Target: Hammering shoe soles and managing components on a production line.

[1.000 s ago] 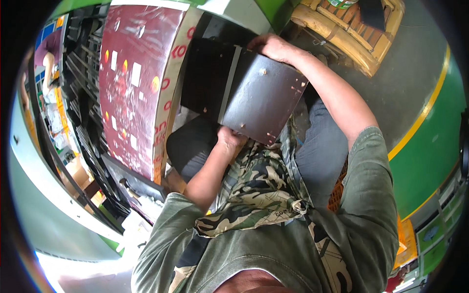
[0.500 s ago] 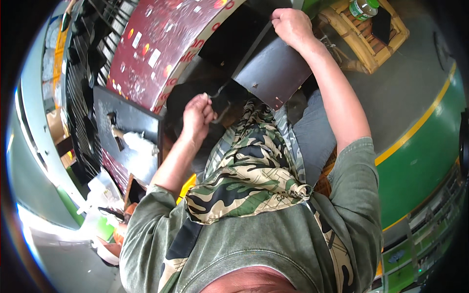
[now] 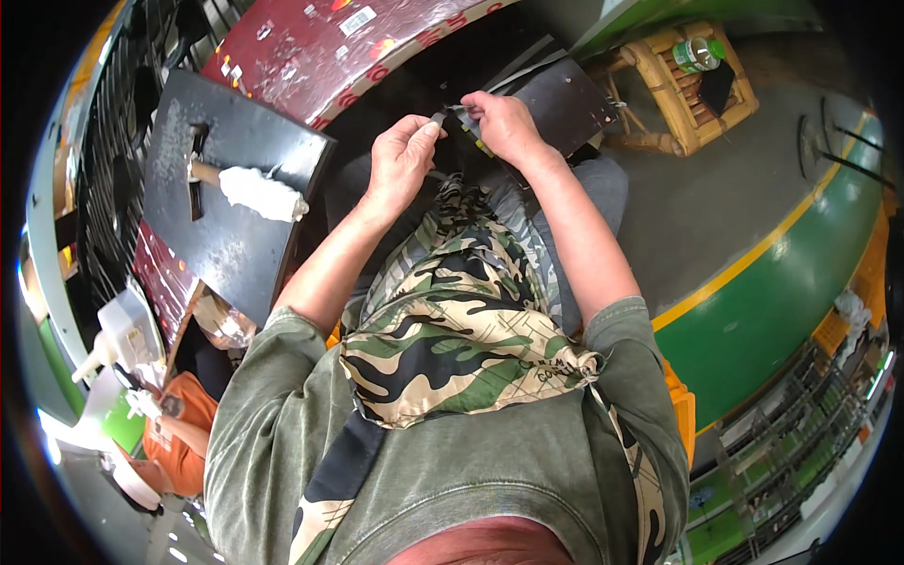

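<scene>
My left hand [image 3: 403,162] and my right hand [image 3: 508,128] are close together above my lap, both closed in a pinch. Between the fingertips runs a thin, dark grey strip [image 3: 450,113]; its exact kind is too small and blurred to tell. Just beyond my right hand lies a dark flat panel [image 3: 565,105], its near corner pointing toward my knees. To the left of my left forearm, a hammer [image 3: 199,171] with a white-wrapped handle [image 3: 262,195] rests on a black metal plate [image 3: 240,245].
A dark red, plastic-covered bench [image 3: 311,52] curves across the far left. On a bamboo stool [image 3: 667,94] at the far right stand a green-capped bottle [image 3: 695,55] and a black phone-like slab [image 3: 717,89]. A person in an orange shirt [image 3: 179,438] is at the lower left.
My right hand has left the panel's far edge and come back toward my left hand, which has moved slightly away from me. My view has shifted, showing more of the hammer and plate.
</scene>
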A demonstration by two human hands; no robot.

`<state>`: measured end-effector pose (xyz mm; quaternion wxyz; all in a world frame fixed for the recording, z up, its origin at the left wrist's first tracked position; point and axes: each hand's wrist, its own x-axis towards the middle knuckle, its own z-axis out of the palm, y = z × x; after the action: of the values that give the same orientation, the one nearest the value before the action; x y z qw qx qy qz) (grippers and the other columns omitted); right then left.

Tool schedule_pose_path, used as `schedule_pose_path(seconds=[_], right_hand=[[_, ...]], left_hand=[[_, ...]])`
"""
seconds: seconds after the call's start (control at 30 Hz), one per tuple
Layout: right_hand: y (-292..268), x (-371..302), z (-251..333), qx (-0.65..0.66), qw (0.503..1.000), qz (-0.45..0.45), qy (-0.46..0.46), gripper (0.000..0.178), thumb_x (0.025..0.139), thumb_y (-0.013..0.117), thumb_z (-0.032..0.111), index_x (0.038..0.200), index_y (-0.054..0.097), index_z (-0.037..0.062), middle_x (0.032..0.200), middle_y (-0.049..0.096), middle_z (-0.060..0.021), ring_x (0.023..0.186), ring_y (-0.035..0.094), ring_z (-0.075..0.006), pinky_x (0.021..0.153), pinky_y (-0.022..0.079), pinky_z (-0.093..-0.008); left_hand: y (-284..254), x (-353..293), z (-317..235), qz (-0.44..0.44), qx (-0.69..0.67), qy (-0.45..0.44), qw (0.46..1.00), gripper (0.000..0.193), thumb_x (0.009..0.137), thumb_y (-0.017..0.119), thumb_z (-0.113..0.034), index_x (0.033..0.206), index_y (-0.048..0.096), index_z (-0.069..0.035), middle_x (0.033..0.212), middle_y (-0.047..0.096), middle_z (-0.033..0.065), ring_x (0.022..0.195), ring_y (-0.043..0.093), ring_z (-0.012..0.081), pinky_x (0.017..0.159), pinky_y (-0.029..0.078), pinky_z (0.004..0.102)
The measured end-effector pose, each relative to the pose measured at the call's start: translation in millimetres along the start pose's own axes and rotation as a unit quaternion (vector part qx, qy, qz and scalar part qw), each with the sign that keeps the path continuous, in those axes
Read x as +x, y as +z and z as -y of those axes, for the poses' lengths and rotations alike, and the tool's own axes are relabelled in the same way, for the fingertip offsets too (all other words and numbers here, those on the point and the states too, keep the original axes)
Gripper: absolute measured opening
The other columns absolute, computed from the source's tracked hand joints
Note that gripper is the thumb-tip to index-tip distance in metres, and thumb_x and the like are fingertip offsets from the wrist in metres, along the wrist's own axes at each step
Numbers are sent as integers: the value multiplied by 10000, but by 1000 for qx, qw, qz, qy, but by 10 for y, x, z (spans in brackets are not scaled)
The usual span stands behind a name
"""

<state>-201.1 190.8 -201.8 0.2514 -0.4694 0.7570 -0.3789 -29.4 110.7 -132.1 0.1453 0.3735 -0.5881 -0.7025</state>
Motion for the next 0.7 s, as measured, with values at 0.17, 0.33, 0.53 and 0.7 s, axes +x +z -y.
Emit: schedule_pose_path(seconds=[0.17, 0.33, 0.53, 0.7], right_hand=[[91, -77, -55, -90, 995, -44, -24, 147, 881, 632, 159, 981, 711, 85, 842, 701, -172, 825, 679, -365, 743, 542, -457], [63, -103, 35, -123, 991, -59, -12, 112, 872, 656, 169, 924, 703, 81, 824, 698, -164, 802, 678, -368, 719, 539, -459], [-185, -27, 173, -40, 985, -164, -15, 145, 866, 677, 184, 927, 697, 54, 850, 697, -160, 805, 678, -358, 701, 531, -430], [-194, 65, 258, -16, 990, -137, -30, 140, 876, 663, 163, 930, 691, 38, 831, 689, -165, 792, 675, -357, 686, 525, -410]], left_hand=[[-222, -22, 206, -29, -1, 10, 1000, 229, 1007, 557, -224, 943, 625, -16, 571, 452, -43, 492, 400, 56, 514, 402, 233], [-285, 33, 429, -25, -55, -128, 990, 188, 991, 559, -197, 896, 600, -40, 625, 500, -13, 487, 439, 76, 530, 448, 260], [-20, 490, 1007, -64, -97, -170, 979, 137, 928, 647, -179, 928, 621, -45, 719, 566, 8, 501, 463, 82, 534, 479, 288], [62, 879, 1547, -205, 149, 43, 966, 378, 780, 797, -255, 1012, 679, 20, 857, 680, 108, 681, 627, 200, 646, 527, 328]])
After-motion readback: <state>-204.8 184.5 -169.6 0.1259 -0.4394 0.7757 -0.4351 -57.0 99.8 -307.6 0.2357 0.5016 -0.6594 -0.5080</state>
